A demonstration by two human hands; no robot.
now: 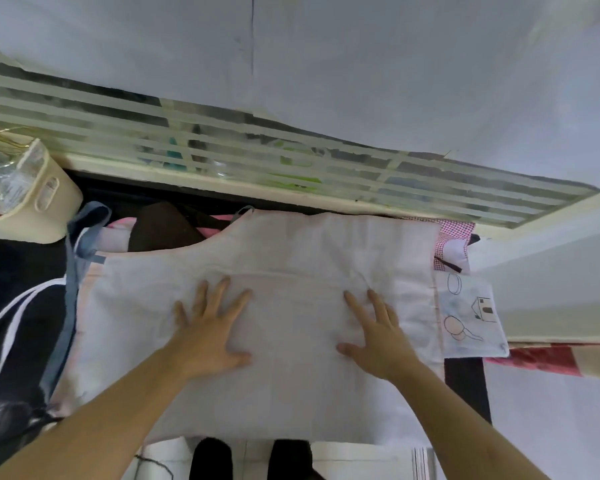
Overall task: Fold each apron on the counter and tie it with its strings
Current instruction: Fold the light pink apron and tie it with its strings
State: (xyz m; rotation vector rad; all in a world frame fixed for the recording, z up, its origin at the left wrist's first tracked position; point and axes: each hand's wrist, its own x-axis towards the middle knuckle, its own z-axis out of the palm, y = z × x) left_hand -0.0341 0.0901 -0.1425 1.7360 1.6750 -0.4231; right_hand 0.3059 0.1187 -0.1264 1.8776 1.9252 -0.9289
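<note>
Pale walls and a louvred window with cream slats (222, 147) back the dark counter (466, 386), which is crowded with cloth. Cream plastic basket (32, 206) at far left, crinkled clear plastic inside. Pale pink-white fabric apron (291, 341) lies spread flat at centre, its grey-blue strings (75, 258) trailing off its left edge. Beside its right edge: white cloth with line drawings (471, 317); red-checked fabric (454, 233) behind that. Left hand (208, 330) and right hand (381, 337) both lie palm-down on the apron, fingers straight and spread, pressing, gripping nothing.
</note>
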